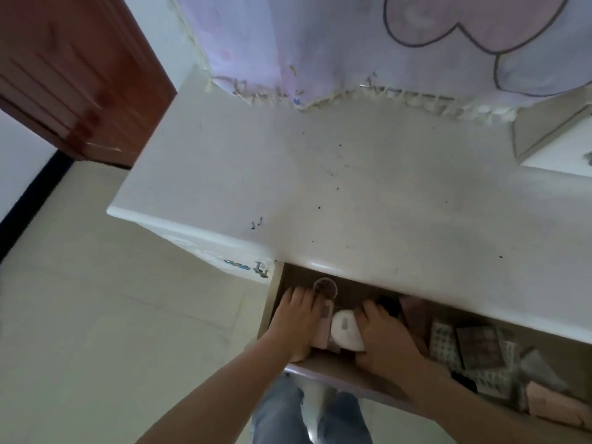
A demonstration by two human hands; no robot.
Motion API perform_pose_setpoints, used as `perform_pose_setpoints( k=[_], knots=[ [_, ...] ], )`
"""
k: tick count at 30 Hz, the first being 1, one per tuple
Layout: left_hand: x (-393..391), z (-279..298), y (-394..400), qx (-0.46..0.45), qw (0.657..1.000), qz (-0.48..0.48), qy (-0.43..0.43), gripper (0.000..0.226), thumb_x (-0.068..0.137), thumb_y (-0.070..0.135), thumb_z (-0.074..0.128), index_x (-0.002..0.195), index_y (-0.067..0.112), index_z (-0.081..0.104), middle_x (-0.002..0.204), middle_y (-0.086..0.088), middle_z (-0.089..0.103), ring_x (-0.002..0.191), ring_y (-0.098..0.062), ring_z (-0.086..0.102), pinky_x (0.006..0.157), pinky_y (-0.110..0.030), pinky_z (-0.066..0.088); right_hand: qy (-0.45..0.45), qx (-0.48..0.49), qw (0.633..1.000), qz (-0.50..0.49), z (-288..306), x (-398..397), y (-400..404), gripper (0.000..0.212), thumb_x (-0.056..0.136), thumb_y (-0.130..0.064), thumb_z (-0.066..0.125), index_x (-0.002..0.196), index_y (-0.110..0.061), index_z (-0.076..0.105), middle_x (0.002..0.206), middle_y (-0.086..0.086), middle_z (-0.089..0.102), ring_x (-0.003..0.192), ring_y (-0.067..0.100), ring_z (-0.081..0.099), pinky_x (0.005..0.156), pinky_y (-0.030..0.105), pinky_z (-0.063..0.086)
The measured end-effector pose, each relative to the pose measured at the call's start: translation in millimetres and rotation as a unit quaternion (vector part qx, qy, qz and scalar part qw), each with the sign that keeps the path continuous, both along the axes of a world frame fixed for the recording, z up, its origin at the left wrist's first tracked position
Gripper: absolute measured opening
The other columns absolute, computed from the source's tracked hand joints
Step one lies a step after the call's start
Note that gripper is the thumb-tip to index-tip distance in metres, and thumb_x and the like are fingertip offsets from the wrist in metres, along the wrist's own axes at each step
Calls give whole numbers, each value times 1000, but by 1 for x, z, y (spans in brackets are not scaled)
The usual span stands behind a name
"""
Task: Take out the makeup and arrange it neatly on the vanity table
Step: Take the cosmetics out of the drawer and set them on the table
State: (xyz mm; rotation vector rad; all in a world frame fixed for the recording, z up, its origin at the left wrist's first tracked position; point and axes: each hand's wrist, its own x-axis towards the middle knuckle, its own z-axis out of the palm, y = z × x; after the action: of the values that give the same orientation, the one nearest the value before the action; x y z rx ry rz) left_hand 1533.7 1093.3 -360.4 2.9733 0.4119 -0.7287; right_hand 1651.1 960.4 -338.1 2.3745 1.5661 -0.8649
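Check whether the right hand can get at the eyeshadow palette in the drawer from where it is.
Probably yes. The right hand is already in the open drawer, and the palette lies uncovered just to its right, with nothing between them.

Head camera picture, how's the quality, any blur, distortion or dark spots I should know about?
Head view: wide-angle bending curves the vanity table edge; the wooden door at upper left is smeared by motion blur; the open drawer sits in shadow under the tabletop, so the items between the left hand and right hand look soft and dim.

White vanity table [352, 187], lilac heart-print curtain [352, 43], red-brown door [73, 75].
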Motion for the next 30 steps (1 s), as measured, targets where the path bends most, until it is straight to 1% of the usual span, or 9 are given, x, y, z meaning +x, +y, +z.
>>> perform_pose_setpoints(
  k=[4, 6, 8, 9, 12, 15, 20, 24, 30],
  knots=[
    [-31, 43, 44, -10, 998, 49, -44, 83, 78, 41, 58, 141, 5, 18, 138, -18, 32, 127, -34, 29, 110, -44, 20, 13, 36, 998, 58, 47, -1, 46, 76, 73, -46, 59, 137, -15, 30, 135, 5, 36, 119, 21, 41, 96, 30, 38],
    [-51, 73, 83, 0, 993, 44, -110, 97, 62, 58, 70, 135, 4, 36, 127, -18, 47, 118, -34, 46, 104, -43, 35, -32, 95, 989, 105, 74, -6, 82, 79, 60, -46, 72, 126, -11, 47, 121, 7, 52, 104, 23, 55, 86, 32, 46],
    [-68, 100, 129, 37, 987, 41, -151, 106, 34, 71, 76, 115, 6, 59, 105, -12, 64, 95, -28, 63, 82, -37, 53, -90, 177, 972, 124, 95, -15, 127, 76, 40, -39, 85, 106, -9, 62, 98, 5, 64, 82, 21, 64, 71, 31, 53],
    [-74, 110, 153, 51, 984, 47, -163, 108, 27, 73, 75, 110, 6, 63, 99, -11, 66, 89, -27, 66, 75, -35, 55, -97, 186, 970, 125, 102, -19, 151, 74, 43, -34, 85, 108, -9, 61, 100, 6, 64, 86, 23, 63, 74, 33, 52],
    [-85, 125, 225, 36, 989, 98, -102, 114, 44, 68, 75, 132, 4, 42, 124, -15, 51, 115, -31, 50, 91, -35, 45, -111, 170, 967, 154, 106, -29, 225, 64, 75, -16, 63, 133, -14, 36, 131, 2, 44, 117, 25, 44, 96, 36, 37],
    [-90, 112, 285, 43, 990, 109, -73, 111, 60, 64, 69, 142, 9, 19, 139, -10, 34, 128, -27, 31, 101, -37, 33, -121, 167, 961, 185, 95, -30, 279, 59, 83, -9, 52, 136, -22, 30, 141, -4, 35, 129, 24, 32, 99, 37, 32],
    [-89, 95, 335, 32, 992, 106, -55, 110, 59, 65, 69, 140, 9, 20, 135, -9, 36, 123, -27, 34, 98, -36, 38, -100, 125, 966, 204, 84, -38, 330, 49, 87, -15, 50, 132, -28, 35, 147, -2, 27, 135, 26, 21, 98, 40, 31],
    [-89, 82, 346, 27, 993, 75, -82, 107, 60, 64, 68, 139, 10, 22, 133, -9, 37, 121, -27, 35, 97, -35, 37, -71, 85, 975, 194, 77, -39, 344, 62, 89, -11, 49, 140, -35, 24, 155, -4, 9, 142, 25, 8, 103, 41, 30],
    [-83, 86, 349, 32, 996, 57, -59, 116, 59, 69, 66, 144, 10, 14, 147, -12, 23, 137, -28, 21, 112, -43, 22, -36, 102, 984, 139, 75, -41, 332, 79, 86, 1, 43, 146, -32, 5, 156, -4, -10, 144, 19, -7, 114, 32, 17]
  ],
)
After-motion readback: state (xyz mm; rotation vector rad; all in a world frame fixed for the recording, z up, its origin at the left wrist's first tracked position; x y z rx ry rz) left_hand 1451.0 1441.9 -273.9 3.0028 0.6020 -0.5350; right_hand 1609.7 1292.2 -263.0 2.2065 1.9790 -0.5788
